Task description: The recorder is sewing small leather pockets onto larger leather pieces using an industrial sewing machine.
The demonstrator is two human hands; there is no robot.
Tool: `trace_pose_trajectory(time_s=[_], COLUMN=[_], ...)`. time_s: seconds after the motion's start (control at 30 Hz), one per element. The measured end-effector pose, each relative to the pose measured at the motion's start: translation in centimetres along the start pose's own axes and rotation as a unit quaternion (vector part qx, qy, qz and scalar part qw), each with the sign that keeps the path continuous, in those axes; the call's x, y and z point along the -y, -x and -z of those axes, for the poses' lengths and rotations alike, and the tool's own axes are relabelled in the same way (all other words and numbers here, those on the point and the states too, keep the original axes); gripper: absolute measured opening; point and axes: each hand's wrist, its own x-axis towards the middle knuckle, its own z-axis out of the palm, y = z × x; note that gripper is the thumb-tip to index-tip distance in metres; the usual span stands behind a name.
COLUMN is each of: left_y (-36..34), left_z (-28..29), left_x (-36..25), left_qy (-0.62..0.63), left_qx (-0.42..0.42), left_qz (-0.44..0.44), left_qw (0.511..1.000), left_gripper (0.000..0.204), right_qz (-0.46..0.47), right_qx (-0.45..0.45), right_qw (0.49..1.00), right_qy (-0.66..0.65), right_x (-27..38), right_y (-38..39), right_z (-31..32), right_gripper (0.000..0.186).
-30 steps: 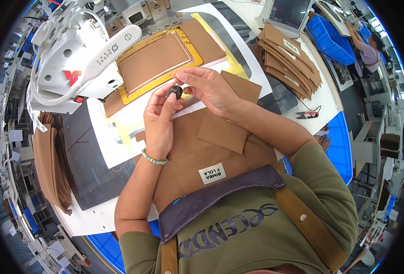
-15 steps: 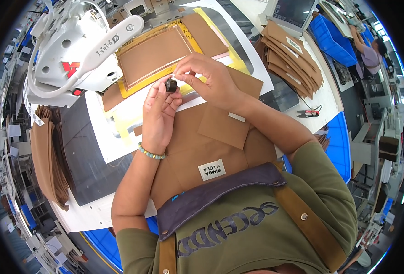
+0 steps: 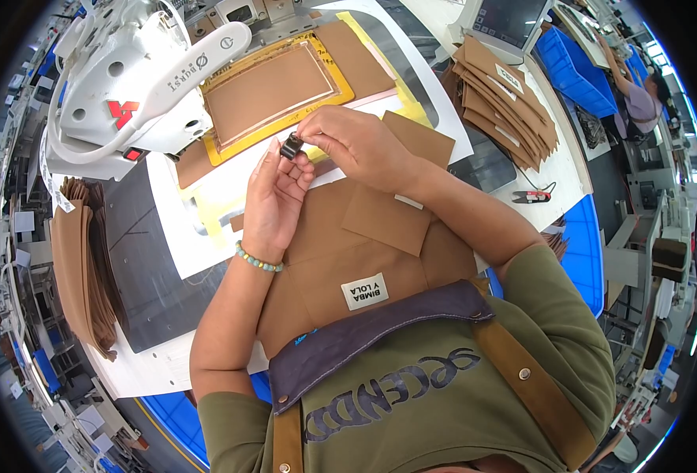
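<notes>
A small black cylindrical part (image 3: 291, 146), too small to make out fully, is held up in front of a white sewing machine head (image 3: 112, 102). My left hand (image 3: 277, 189) grips it between thumb and fingertips, palm turned up. My right hand (image 3: 356, 146) pinches at its top from the right, with fingertips partly hidden. Below both hands lie brown fabric pieces (image 3: 325, 284) with a white label, and a smaller brown piece (image 3: 384, 225). Behind them, a yellow template frame (image 3: 270, 71) with a brown panel inside rests on white sheeting.
Stacks of brown pieces stand at left (image 3: 80, 276) and upper right (image 3: 498, 102). A screen (image 3: 498, 24), blue bins (image 3: 561, 63) and red-black snips (image 3: 531, 196) sit at the right. A co-worker (image 3: 636, 102) works at the far right.
Both hands have risen slightly with the black part, which is tilted differently. My right hand's fingers have curled further over its top.
</notes>
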Motion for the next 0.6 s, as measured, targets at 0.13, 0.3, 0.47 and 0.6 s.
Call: trace_pose_trajectory(time_s=[0.13, 0.3, 0.47, 0.6], left_y=[-0.02, -0.09, -0.21, -0.15], left_z=[-0.13, 0.05, 0.19, 0.11], left_x=[0.11, -0.13, -0.12, -0.16], left_qy=[-0.004, -0.002, 0.007, 0.006], left_qx=[-0.022, 0.000, 0.001, 0.017], left_qz=[0.001, 0.014, 0.027, 0.021], left_qw=[1.000, 1.000, 1.000, 1.000], left_gripper=[0.029, 0.029, 0.030, 0.031], right_qz=[0.010, -0.009, 0.020, 0.019], right_qx=[0.009, 0.037, -0.002, 0.000], right_qw=[1.000, 0.999, 1.000, 1.000], right_qy=[0.003, 0.003, -0.020, -0.019], right_x=[-0.14, -0.18, -0.37, -0.57], right_y=[-0.03, -0.10, -0.17, -0.12], right_z=[0.05, 0.27, -0.18, -0.24], right_gripper=[0.014, 0.013, 0.008, 0.008])
